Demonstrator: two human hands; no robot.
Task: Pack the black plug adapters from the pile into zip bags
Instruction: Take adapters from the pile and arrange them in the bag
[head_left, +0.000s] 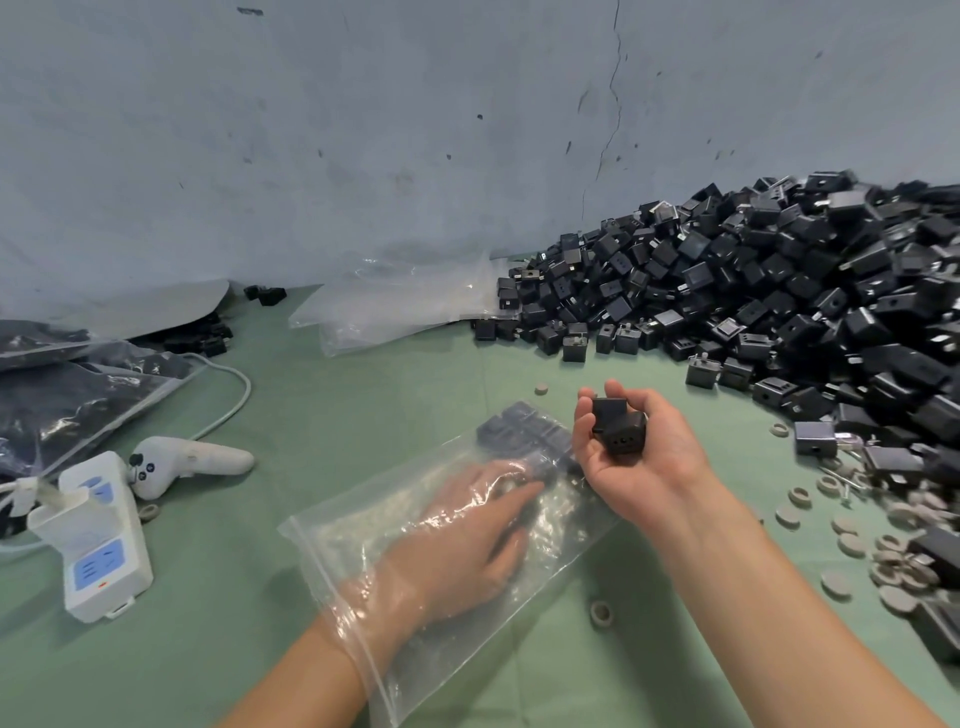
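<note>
A big pile of black plug adapters (769, 291) fills the right side of the green table. A clear zip bag (566, 551) lies flat in the middle. My left hand (467, 540) is inside the bag up to the wrist, fingers stretched toward several adapters (524, 428) lined up at its far end. My right hand (644, 457) hovers palm up just right of the bag's far end, fingers curled around two black adapters (618, 428).
Empty clear bags (395, 306) lie at the back centre. Filled bags (67, 395) sit far left. A white power strip (98, 540) and a white controller (182, 462) with its cable lie at the left. Grey round discs (857, 540) and small parts scatter at the right.
</note>
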